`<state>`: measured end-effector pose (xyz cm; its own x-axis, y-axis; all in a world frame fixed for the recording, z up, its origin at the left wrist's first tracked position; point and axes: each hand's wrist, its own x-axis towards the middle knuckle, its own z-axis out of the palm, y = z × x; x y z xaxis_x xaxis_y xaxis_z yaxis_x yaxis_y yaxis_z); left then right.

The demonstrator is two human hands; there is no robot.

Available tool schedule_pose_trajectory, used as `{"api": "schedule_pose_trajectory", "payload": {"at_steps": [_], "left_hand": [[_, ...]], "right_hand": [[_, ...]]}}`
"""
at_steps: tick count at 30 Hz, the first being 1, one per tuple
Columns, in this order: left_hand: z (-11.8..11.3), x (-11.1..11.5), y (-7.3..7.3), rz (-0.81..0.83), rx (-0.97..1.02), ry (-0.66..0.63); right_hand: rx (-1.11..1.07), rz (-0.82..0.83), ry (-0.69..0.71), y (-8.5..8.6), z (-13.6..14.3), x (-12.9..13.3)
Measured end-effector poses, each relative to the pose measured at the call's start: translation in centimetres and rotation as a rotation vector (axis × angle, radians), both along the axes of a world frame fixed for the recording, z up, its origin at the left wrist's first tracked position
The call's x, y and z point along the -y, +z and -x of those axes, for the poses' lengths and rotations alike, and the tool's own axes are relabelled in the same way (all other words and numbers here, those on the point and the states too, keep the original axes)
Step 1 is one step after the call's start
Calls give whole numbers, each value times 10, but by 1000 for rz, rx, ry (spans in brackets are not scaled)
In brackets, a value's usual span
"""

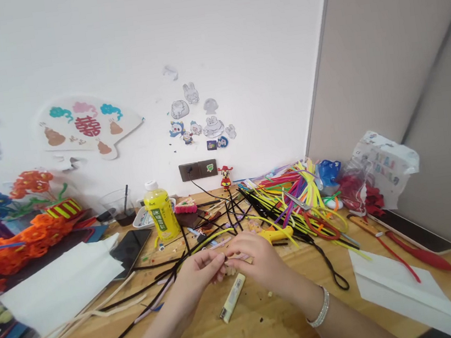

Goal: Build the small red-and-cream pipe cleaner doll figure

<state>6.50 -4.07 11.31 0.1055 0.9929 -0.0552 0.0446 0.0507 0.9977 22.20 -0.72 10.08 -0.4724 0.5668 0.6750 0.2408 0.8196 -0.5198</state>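
Note:
My left hand (pixel 200 271) and my right hand (pixel 259 257) meet above the middle of the wooden table (pixel 271 329). Each is closed in a pinch, fingertips almost touching. Whatever sits between them is too small and too hidden to name. Just below, a pale yellow stick with a printed label (pixel 232 299) lies on the wood. Black pipe cleaners (pixel 153 281) run beside and beneath my left hand. Behind my right hand rests a yellow tool, seemingly a glue gun (pixel 276 234), partly covered by that hand.
A yellow drink bottle (pixel 160 213) stands behind my left hand. Colourful pipe cleaners (pixel 291 193) and scissors (pixel 296 202) are heaped at the back right. White paper (pixel 403 289) and a red-bladed knife (pixel 419 251) lie right; a tablet (pixel 134 247) and orange flowers (pixel 31 244) left.

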Motion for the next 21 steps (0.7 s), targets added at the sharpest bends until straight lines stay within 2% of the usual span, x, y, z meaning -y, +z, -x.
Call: {"api": "schedule_pose_trajectory", "payload": {"at_steps": [6,11,14,17,19,21], "left_hand": [[-1,0,-3,-54,-75,-28],[6,-7,-2,-164,-325,1],[15,-14,-10,-241,-466,58],[20,-17,-23,-409,-740,42],[21,-17,-30,-395,-799,-25],[20,-17,-35,-312,-756,-87]], "right_hand": [[20,16,-46,0,-2,3],[4,34,-72,0,-5,-2],[11,105,-132,-5,-6,-10],[59,155,-163,-10,-7,-16],[98,171,-173,-12,-7,-18],[126,193,-173,-14,-7,-20]]}}
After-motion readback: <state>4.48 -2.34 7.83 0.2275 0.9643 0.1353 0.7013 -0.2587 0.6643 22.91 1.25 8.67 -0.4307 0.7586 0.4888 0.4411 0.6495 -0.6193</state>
